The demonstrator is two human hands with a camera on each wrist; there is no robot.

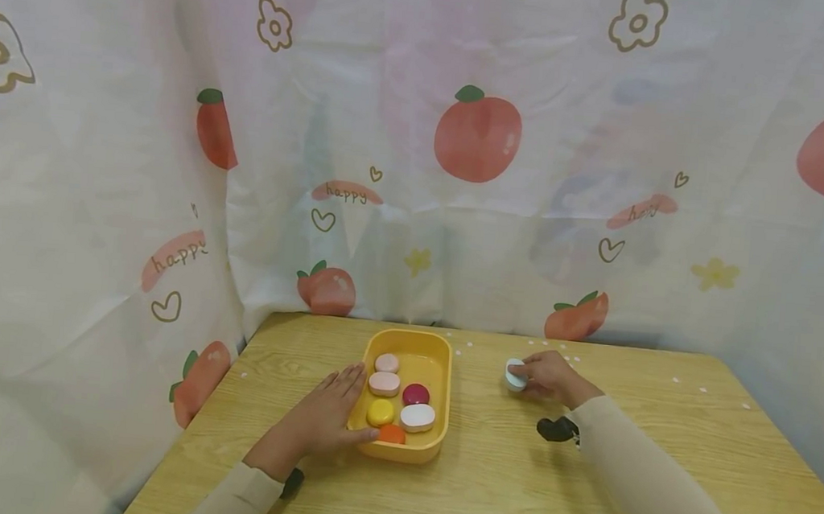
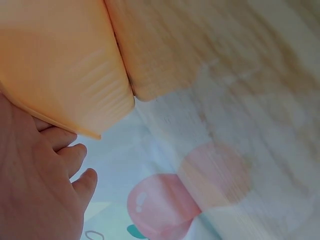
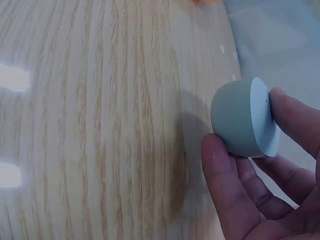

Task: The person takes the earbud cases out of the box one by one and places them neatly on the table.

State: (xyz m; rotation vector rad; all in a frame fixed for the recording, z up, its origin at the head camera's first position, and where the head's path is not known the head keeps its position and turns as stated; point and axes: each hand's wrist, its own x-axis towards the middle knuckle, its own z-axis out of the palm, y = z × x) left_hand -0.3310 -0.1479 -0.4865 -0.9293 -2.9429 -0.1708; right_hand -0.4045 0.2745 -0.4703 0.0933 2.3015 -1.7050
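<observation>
A yellow plastic tray stands on the wooden table in the head view. Inside it lie several rounded bars like soap, among them a white bar, a yellow bar, a magenta bar and an orange bar. My left hand rests along the tray's left side, its fingers extended and its thumb over the near rim. To the tray's right, my right hand pinches a pale blue soap bar between thumb and fingers, close over the table.
Small white flecks are scattered along the back of the table. A white curtain printed with fruit hangs behind the table and at both sides. A dark object shows by the right wrist.
</observation>
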